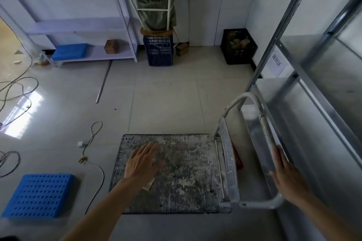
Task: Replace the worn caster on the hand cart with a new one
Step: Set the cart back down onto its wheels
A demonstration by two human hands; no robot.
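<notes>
Two bare hands reach toward a hand cart that stands upright on a pale tiled floor, just in front of the person. The left hand hovers over or rests on the cart's grimy, ribbed metal deck, fingers straight and spread, gripping nothing; whether it actually touches is unclear. The right hand lies with straight fingers against the white tubular handle, which rises at the cart's right side, close beside a grey metal shelving unit. Neither hand is clenched. No caster is visible, since the wheels sit hidden beneath the deck. The cart looks stiff and fairly heavy, its deck rough with dried paint or plaster, so it should not slip. Judging by the layout, the handle tube and the deck's edge are the firm places to take hold for tipping it over. A white cable and a blue perforated tray lie on the floor to the left.
</notes>
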